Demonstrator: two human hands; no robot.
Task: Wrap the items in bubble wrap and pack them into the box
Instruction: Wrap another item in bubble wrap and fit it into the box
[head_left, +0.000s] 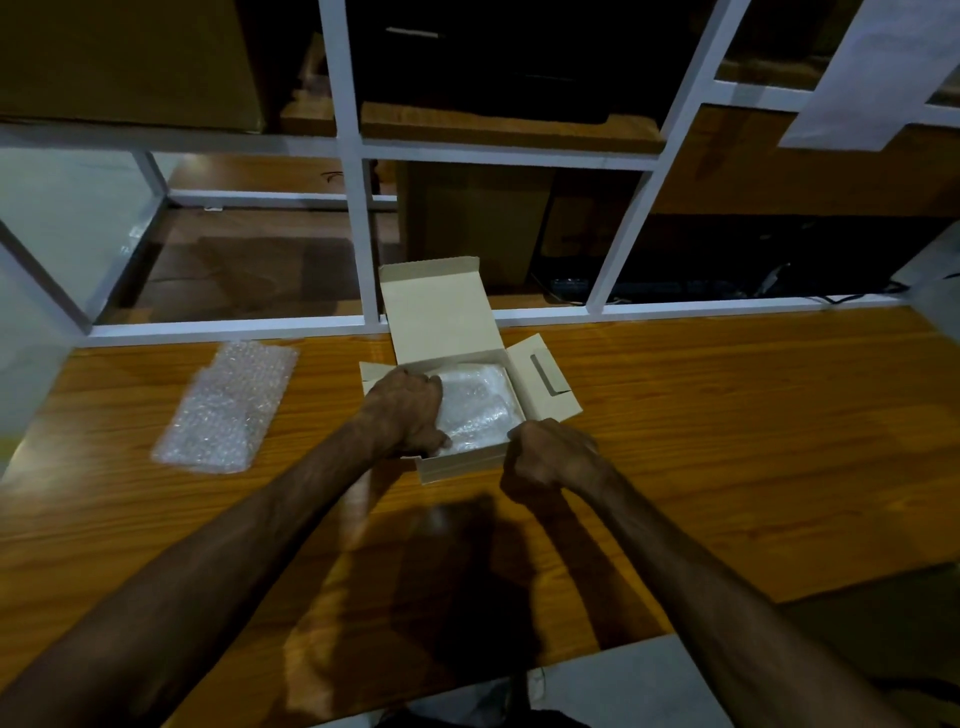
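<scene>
Here, left hand (408, 413) curled on the wrapped bundle (478, 410) inside the box (457, 467) — right hand (553, 460) fisted at its corner

Your left hand (408, 413) knuckles up, fingers curled downward, your right hand (553, 457) fisted just beside, forearms converging.
</scene>
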